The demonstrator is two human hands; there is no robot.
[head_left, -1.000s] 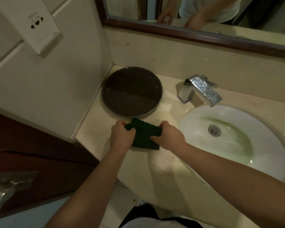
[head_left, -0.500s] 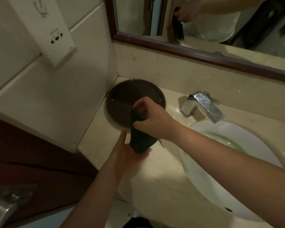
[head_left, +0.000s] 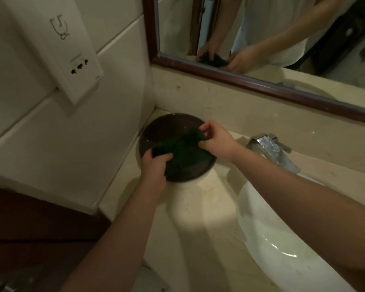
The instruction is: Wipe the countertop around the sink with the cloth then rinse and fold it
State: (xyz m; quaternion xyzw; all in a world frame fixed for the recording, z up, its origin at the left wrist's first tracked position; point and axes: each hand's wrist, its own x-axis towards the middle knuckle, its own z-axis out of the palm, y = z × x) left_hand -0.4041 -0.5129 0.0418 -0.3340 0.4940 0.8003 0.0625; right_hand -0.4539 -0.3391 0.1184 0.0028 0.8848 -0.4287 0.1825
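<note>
- A dark green cloth (head_left: 182,151) is held between both hands above a round dark brown plate (head_left: 171,127), which is set in the corner of the pale beige stone countertop (head_left: 200,209).
- The lower left end of the cloth is gripped by the left hand (head_left: 154,168), with fingers curled round the fabric.
- The upper right end is pinched by the right hand (head_left: 216,139), the fingertips closed on a bunched corner.
- The cloth is stretched slantwise between the two hands, over the plate's right half; whether it touches the plate cannot be told.
- A white oval sink (head_left: 268,234) is set in the countertop to the right, with a chrome tap (head_left: 272,150) behind it.
- Both hands and the cloth are reflected in a wood-framed mirror (head_left: 251,81) on the back wall.
- A white socket panel (head_left: 72,57) is fixed to the tiled left wall.
</note>
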